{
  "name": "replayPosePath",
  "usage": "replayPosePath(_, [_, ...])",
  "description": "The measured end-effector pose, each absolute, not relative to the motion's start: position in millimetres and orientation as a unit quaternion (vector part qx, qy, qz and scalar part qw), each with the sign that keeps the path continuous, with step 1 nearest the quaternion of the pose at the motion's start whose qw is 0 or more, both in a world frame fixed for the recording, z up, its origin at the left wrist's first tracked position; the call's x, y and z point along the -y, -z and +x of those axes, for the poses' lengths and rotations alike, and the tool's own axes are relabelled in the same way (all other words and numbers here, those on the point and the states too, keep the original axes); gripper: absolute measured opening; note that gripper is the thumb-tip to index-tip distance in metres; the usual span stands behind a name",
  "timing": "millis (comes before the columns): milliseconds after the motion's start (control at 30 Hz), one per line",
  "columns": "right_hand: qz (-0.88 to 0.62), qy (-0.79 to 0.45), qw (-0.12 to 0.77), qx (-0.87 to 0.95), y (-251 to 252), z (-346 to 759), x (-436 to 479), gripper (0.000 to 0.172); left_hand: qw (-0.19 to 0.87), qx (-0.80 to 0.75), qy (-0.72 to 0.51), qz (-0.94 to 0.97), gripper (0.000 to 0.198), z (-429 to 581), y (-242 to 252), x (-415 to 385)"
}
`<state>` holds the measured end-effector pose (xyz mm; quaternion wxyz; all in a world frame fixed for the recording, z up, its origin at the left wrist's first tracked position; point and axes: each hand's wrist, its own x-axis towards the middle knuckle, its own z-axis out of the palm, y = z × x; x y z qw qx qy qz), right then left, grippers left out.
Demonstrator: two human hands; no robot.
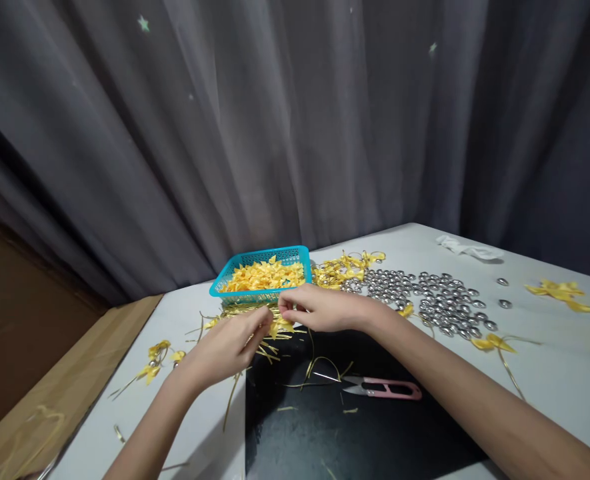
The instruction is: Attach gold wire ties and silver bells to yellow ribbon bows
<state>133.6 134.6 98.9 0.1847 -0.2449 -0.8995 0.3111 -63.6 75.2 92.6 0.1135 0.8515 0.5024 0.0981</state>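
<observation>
Both hands met just in front of the basket (259,255), and between them sat a small yellow bow (281,327), held a little above the surface (549,360) at the far edge of the black mat (335,427). The left hand (227,347) had its grip pinched on the bow's left end, fingertips drawn together; the right hand (325,308) was closed on the other end from above, thumb and forefinger nipped tight. From where I stood the bow seemed to run left to right between the two pinches, with thin gold strands trailing from it toward the near side, though the fingers hid most of it. It looked very light and soft, ribbon that would crush or twist under any squeeze, and I judged the knotted middle the firmest place to take it, not the floppy loops. A bundle of gold wires (247,311) lay just under the hands against the basket, which was heaped with yellow pieces. Silver beads (435,297) were spread to the right, and pink snips (382,387) lay on the mat nearer, blades pointing left.
</observation>
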Motion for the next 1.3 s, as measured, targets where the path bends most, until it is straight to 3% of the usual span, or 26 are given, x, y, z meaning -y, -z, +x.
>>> replayPosePath(133, [-0.309,-0.313,0.304,0.845,-88.4,118.1,-130.7,0.005,0.097,-0.520,-0.133,0.838,0.013,-72.0,-95.3,-78.2])
replayPosePath(267, [-0.394,-0.352,0.392,0.753,-73.6,93.9,-120.7,0.030,0.087,-0.540,-0.188,0.815,0.015,-78.6,-99.3,-79.3])
replayPosePath(333, [-0.393,-0.406,0.381,0.732,-68.6,84.7,-116.0,0.033,0.095,-0.537,-0.204,0.813,0.016,-79.2,-100.8,-78.8])
replayPosePath(467, [-0.363,-0.500,0.343,0.708,-66.8,78.2,-112.1,0.019,0.105,-0.531,-0.197,0.818,0.016,-78.6,-103.2,-77.1])
replayPosePath(667, [-0.334,-0.517,0.313,0.723,-70.1,85.1,-117.4,0.016,0.084,-0.545,-0.190,0.812,0.015,-83.1,-106.8,-75.6])
replayPosePath(767, [-0.321,-0.484,0.331,0.744,-72.0,92.6,-122.4,0.015,0.091,-0.539,-0.176,0.818,0.016,-85.1,-106.1,-75.5])
replayPosePath(867, [-0.303,-0.427,0.379,0.763,-77.0,101.0,-126.9,0.033,0.107,-0.529,-0.161,0.826,0.015,-85.8,-104.8,-76.1])
replayPosePath(1067, [-0.242,-0.325,0.382,0.830,-84.1,108.6,-127.4,0.008,0.106,-0.518,-0.148,0.836,0.013,-82.7,-107.2,-74.1])
replayPosePath(1300, [-0.217,-0.248,0.349,0.877,-83.7,110.1,-128.6,0.007,0.089,-0.524,-0.130,0.837,0.016,-78.4,-109.1,-69.4])
